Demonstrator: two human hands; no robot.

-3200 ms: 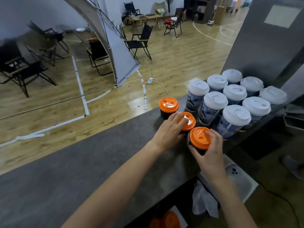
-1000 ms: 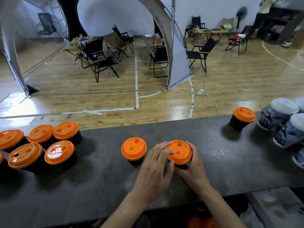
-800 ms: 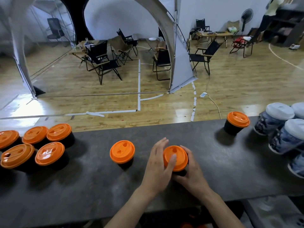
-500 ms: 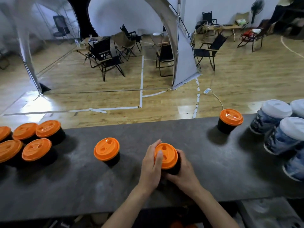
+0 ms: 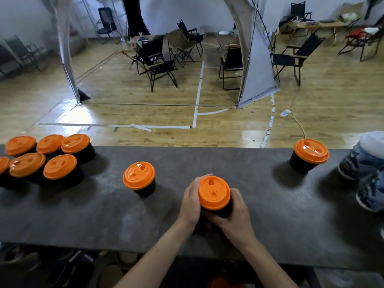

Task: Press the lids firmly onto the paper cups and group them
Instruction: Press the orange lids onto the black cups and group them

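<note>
Orange-lidded cup [image 5: 214, 193] is clasped on both sides by my left hand [image 5: 190, 201] and right hand [image 5: 236, 215]; the lidded group [image 5: 44, 156] lies well off leftward, nearer my left.

Before us, the orange lid [image 5: 214, 193] of the held cup [image 5: 223, 212] looks like smooth moulded plastic with a soft sheen. The cup's black wall reads matt, like paper. The counter [image 5: 207, 161] we work at is dark grey, matt and faintly mottled, like stone. Beyond it, the floor [image 5: 124, 96] is varnished wood, glossy enough to throw back white glare. The folding chairs [image 5: 150, 48] pair thin dark metal frames with black cloth. At right we see printed cups [image 5: 357, 165], blurred, with pale matt tops.
</note>
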